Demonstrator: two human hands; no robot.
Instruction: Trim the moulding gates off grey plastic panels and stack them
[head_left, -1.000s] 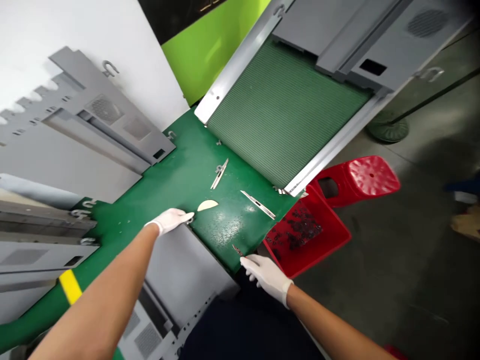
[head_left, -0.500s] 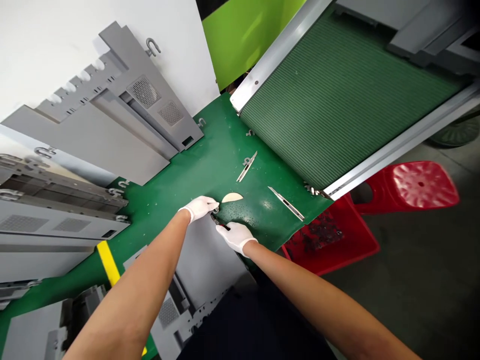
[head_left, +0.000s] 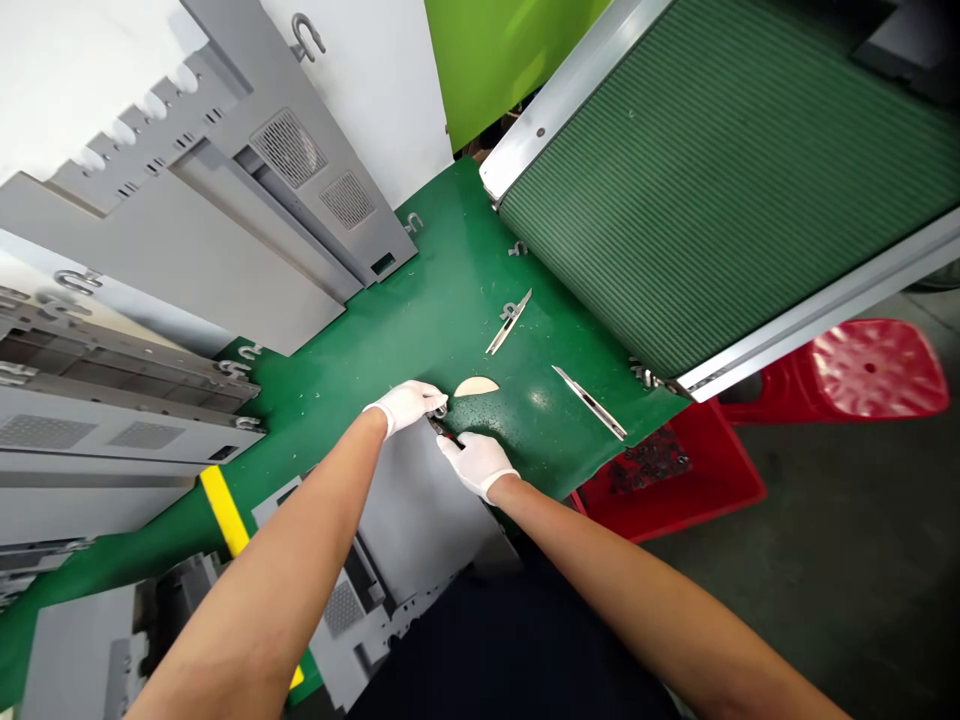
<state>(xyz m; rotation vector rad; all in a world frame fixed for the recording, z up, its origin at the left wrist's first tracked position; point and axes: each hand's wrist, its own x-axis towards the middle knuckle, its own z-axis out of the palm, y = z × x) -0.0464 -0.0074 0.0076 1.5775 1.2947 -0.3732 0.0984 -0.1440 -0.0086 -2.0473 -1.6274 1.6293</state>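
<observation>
Green work table [head_left: 442, 300], loose parts on top.
Just past the right hand [head_left: 478, 465]: cream half-disc [head_left: 476, 386], probably plastic; two steel strips [head_left: 589, 402] farther out.

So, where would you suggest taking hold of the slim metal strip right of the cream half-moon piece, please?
Probably pinch the metal strip by its long edges at mid-length, from above: it lies flat and thin on the green mat, leaving little else to catch.

two gloved hands [head_left: 409, 407] [head_left: 478, 465], two metal strips [head_left: 508, 322] [head_left: 589, 402], probably one stool [head_left: 874, 368]
</observation>
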